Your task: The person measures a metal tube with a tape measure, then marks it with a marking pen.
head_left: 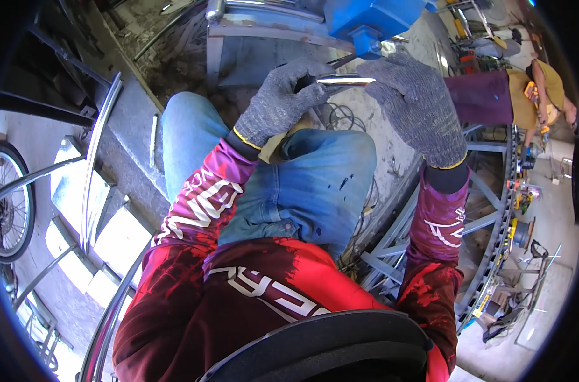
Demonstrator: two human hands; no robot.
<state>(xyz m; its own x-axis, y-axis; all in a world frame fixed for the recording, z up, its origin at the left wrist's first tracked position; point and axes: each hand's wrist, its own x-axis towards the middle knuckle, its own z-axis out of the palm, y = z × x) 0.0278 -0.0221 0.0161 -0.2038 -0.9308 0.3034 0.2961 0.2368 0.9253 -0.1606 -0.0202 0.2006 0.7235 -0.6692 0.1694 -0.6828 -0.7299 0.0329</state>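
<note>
A short, shiny metal piece (345,80) lies level between my two gloved hands, above my knees. My left hand (286,95), in a grey knitted glove, has its thumb and fingers closed on the piece's left end. At the other end is my right hand (416,105), gloved the same way, its fingertips against or close to the tip; whether they grip it cannot be made out. A thin dark tool or rod (342,61) shows just behind the metal piece, its lower part hidden by my left hand.
A blue machine (372,19) stands beyond my hands, beside a metal bench frame (264,28). Cables (345,118) lie on the floor. Another person (547,95) with a yellow power tool is at the right. Steel lattice (487,191) and a bicycle wheel (9,200) flank me.
</note>
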